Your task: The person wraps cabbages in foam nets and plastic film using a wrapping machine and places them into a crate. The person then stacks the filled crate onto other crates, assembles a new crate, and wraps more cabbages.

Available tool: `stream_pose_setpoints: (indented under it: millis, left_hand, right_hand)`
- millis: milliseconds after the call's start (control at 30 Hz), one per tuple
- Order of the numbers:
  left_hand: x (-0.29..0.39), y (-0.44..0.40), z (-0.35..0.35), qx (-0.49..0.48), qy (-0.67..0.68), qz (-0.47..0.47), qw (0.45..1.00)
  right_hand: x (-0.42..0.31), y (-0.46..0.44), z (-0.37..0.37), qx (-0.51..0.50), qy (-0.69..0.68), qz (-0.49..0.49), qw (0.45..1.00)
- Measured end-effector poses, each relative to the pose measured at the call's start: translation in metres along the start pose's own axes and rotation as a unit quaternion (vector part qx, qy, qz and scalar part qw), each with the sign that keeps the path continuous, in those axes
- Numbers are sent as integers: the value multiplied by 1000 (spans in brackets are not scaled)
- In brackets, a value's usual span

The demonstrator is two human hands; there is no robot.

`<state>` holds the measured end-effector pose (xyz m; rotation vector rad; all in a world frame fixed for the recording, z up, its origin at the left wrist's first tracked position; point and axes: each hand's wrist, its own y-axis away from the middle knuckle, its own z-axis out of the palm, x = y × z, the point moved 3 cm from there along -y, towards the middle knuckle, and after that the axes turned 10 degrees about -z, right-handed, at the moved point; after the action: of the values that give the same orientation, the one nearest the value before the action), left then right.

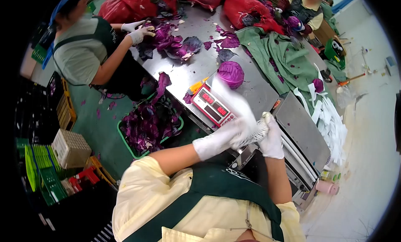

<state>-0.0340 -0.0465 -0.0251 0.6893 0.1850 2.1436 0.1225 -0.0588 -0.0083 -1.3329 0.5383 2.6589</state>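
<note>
My right hand (273, 137), in a white glove, is closed on a white ribbed mesh net (255, 134). My left hand (223, 137), also gloved, touches the net's other side; its fingers are smeared by motion. From between my hands a blurred white shape (234, 99) reaches up and to the left; I cannot tell whether it is part of the net. Just beyond it, a purple cabbage (230, 74) sits on the metal table (171, 70). A red-framed digital scale display (213, 106) stands left of my hands, with a yellow-orange object (196, 86) behind it.
A flat metal machine (303, 129) stands right, beside white strips (330, 123). Green cloth (277, 58) drapes the table. Cabbage leaves fill a green-rimmed crate (147, 129) at lower left. A co-worker (85, 54) handles leaves at left; another person (307, 12) is at far right. Red sacks (127, 10) line the back.
</note>
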Motion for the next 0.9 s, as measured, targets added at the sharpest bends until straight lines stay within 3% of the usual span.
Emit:
stream_pose_setpoints:
  millis: [33, 100, 133, 167, 200, 233, 267, 300, 333, 367, 400, 433, 500, 533, 567, 600, 633, 667, 733, 767, 800, 833, 867, 900]
  left_hand:
    - [-2, 6, -10, -58, -68, -98, 991]
    - [21, 18, -34, -37, -244, -239, 939]
    - [51, 18, -40, 70, -369, -132, 917]
    - [71, 2, -62, 145, -380, -22, 913]
    - [96, -23, -103, 177, -411, 130, 885]
    - [127, -33, -102, 226, -355, 192, 887]
    - [149, -52, -119, 286, -398, 249, 835]
    - [172, -54, -108, 373, -535, 349, 673]
    - [189, -48, -80, 422, -560, 304, 645]
    - [203, -69, -96, 450, -603, 317, 578]
    - [212, -83, -98, 461, -626, 287, 560]
    - [218, -91, -100, 474, -646, 257, 541]
    - [214, -113, -116, 445, -703, 203, 516]
    - [204, -127, -123, 413, -761, 120, 486]
    - [189, -131, -124, 390, -791, 175, 438]
    - [177, -127, -118, 396, -767, 177, 472]
    - [168, -121, -113, 401, -742, 180, 506]
    - [163, -115, -111, 402, -741, 181, 506]
    - [157, -110, -107, 363, -682, 257, 581]
    - [147, -110, -108, 363, -682, 249, 583]
    - [133, -116, -113, 239, -484, 243, 806]
    - [119, -119, -116, 94, -233, 212, 944]
    - [114, -88, -83, 28, -65, 79, 994]
    - [111, -51, -42, -38, 108, -58, 992]
  right_hand:
    - [-7, -9, 1, 9, 3, 7, 1000]
    - [-22, -15, 16, 1, 46, 10, 999]
    - [-25, -17, 29, -100, 280, 28, 954]
    - [-26, -20, 37, -193, 497, 46, 845]
    - [-19, -33, 34, -226, 604, 36, 764]
    - [-8, -60, 27, -282, 609, -62, 738]
    - [-11, -81, 33, -238, 611, -26, 755]
    - [-25, -102, 53, -199, 640, -40, 741]
    - [-20, -137, 47, -154, 538, -111, 822]
    - [-15, -165, 53, -138, 430, -209, 867]
    - [-20, -191, 51, -92, 546, -204, 808]
    - [-9, -214, 48, -93, 544, -208, 807]
    - [31, -259, 25, -49, 691, -208, 690]
    - [66, -277, 2, -109, 711, -250, 648]
    - [91, -283, -14, -169, 726, -291, 600]
    - [91, -256, 0, -84, 470, -144, 867]
    - [93, -219, 25, 14, 138, 28, 990]
    - [88, -204, 33, 13, 138, 27, 990]
    - [75, -186, 44, 38, 108, -41, 993]
    - [68, -172, 46, 42, 109, -34, 993]
    - [54, -155, 56, -1, 107, -58, 993]
    - [40, -140, 64, -43, 104, -82, 990]
    - [30, -124, 69, -55, 154, -87, 983]
    - [20, -107, 73, -67, 203, -92, 973]
